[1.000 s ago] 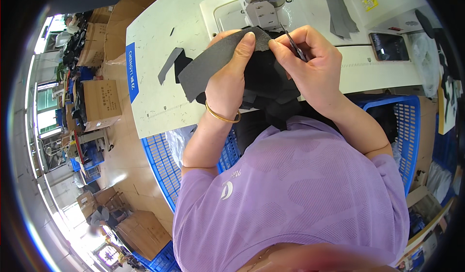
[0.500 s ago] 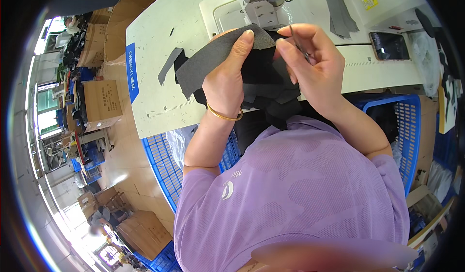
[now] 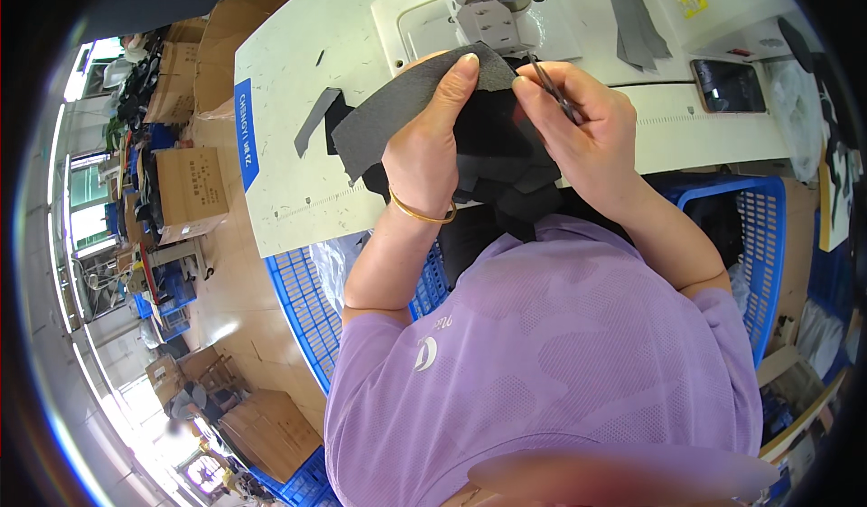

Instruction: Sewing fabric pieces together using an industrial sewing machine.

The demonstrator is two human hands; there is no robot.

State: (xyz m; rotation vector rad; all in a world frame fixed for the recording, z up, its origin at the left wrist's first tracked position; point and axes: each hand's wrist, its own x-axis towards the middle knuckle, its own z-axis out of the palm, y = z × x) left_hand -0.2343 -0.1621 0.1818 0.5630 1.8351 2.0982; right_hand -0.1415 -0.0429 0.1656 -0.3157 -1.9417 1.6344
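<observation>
The left hand [image 3: 424,159] holds a dark grey fabric piece [image 3: 397,119] up over the near edge of the white sewing table [image 3: 298,101], its fingers closed on the cloth with the thumb pressed flat near the far edge. The right hand [image 3: 587,137] pinches a pair of small thread snips [image 3: 553,92] between closed fingers, the tips pointing toward the far edge of the fabric, just beside the left thumb. Below the hands a bundle of black fabric pieces [image 3: 506,191] hangs against the person's lap, part of it hidden. The main risk, as I judge it, is the blades sitting so close to the left thumb: a slip or a hasty cut could nick the skin, or bite into the cloth instead of a loose thread. The loose black bundle could also slide off toward the blue plastic crate [image 3: 731,218] on the right if the grip slackens. The sewing machine head [image 3: 492,1] stands just beyond the hands, so lifting the fabric farther could snag it there. A phone [image 3: 727,85] lies well apart, at far right.
</observation>
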